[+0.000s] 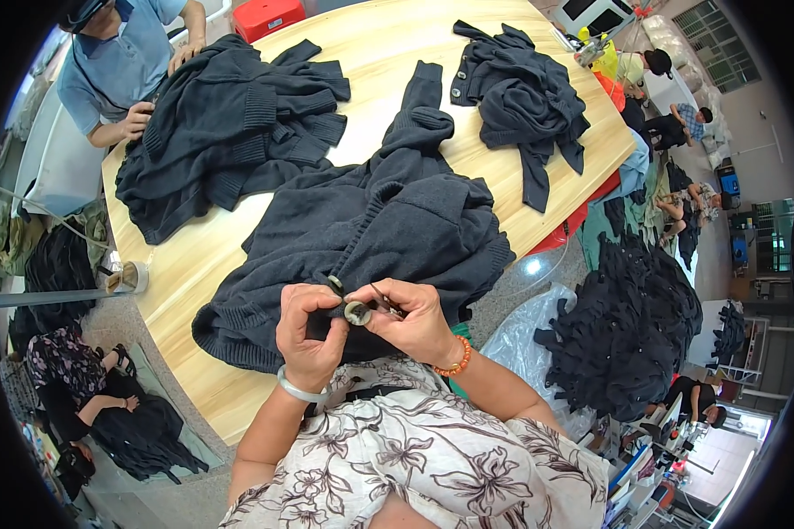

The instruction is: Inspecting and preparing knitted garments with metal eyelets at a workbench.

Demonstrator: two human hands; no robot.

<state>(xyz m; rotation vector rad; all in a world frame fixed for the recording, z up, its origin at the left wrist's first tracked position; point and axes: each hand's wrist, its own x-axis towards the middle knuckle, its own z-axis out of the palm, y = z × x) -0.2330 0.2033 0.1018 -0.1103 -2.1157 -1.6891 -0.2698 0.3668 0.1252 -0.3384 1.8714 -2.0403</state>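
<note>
A dark knitted cardigan (326, 216) lies bunched on the table in front of me, one sleeve stretching toward the far side. At its near edge, my left hand (311, 331) pinches the dark knit beside a button. My right hand (410, 322) is closed, its thumb and finger on a large mottled button (358, 313) at that same edge. A slim dark metal tool (385, 298), possibly thread snips, sits in the right hand's fingers; most of it is hidden. Another button (336, 285) shows just above my left fingertips.
Across the pale wooden table (181, 291), a person (119, 66) handles dark knitwear (229, 123) at the far left. Another buttoned cardigan (525, 101) lies far right. A red stool (267, 18) stands beyond. Right of the table are clear plastic (529, 335) and a dark garment heap (626, 326).
</note>
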